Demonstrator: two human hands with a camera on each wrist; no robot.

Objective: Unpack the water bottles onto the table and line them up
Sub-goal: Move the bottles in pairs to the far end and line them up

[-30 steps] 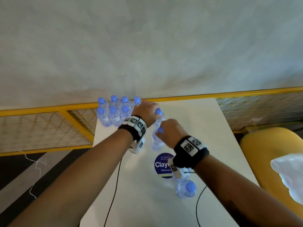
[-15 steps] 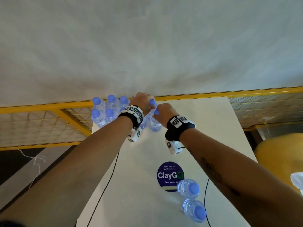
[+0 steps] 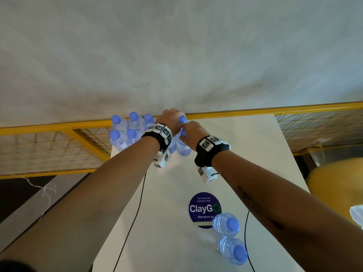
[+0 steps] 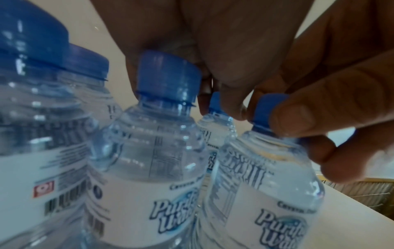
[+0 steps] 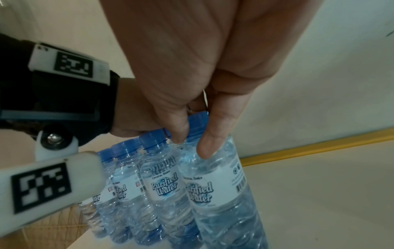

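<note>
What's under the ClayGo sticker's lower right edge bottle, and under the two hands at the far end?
The near bottle stands on the sticker. Left hand and right hand cover bottle caps; the bases are hidden.

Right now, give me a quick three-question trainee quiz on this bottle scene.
1. True or false: the two bottles nearest the camera stand beside the ClayGo sticker.
2. What does the right hand pinch? A) a cable B) a bottle cap C) the yellow rail
3. Fill in: the left hand grips bottles in the far group by their ____.

Key
1. True; they stand apart from the far group, on the table.
2. B
3. caps (necks); the left wrist view shows fingers on a cap.
</note>
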